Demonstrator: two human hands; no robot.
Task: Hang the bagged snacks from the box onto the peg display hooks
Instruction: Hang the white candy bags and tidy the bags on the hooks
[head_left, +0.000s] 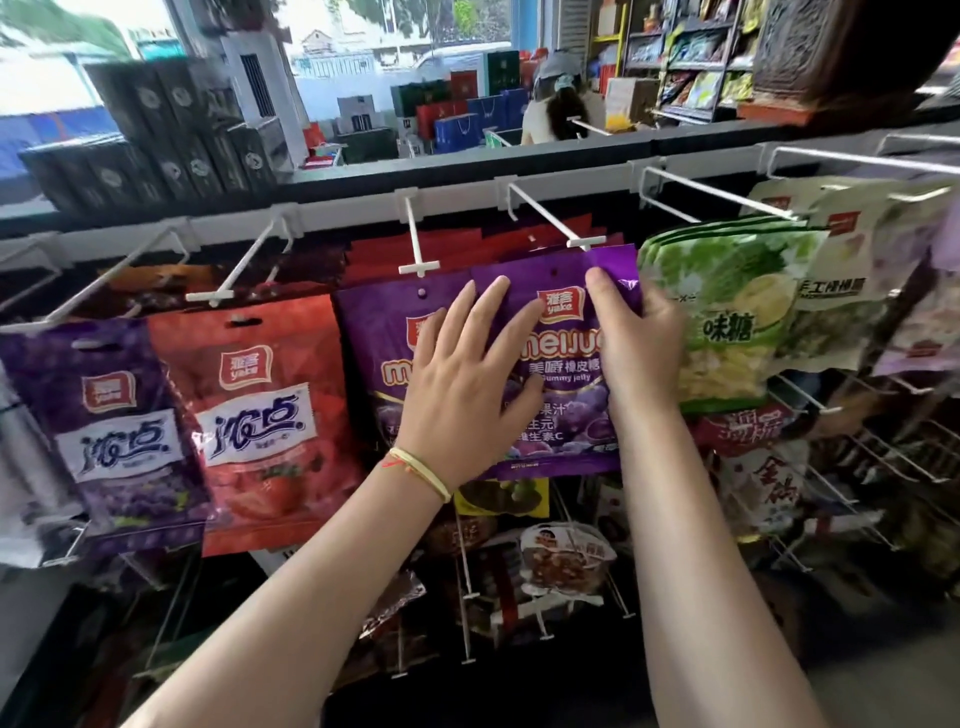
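A purple gummy jelly bag sits just below the tip of a white peg hook. My right hand grips its right edge, thumb on the front. My left hand lies flat with spread fingers across this bag and a second purple bag beside it, under another peg hook. The hole at the top of the held bag lies below the hook's crossbar. The box is out of sight.
Purple and red candy bags hang at left, green lime bags and pale bags at right. Lower peg rows hold more snacks. A dark ledge runs above the hooks. A person stands behind the display.
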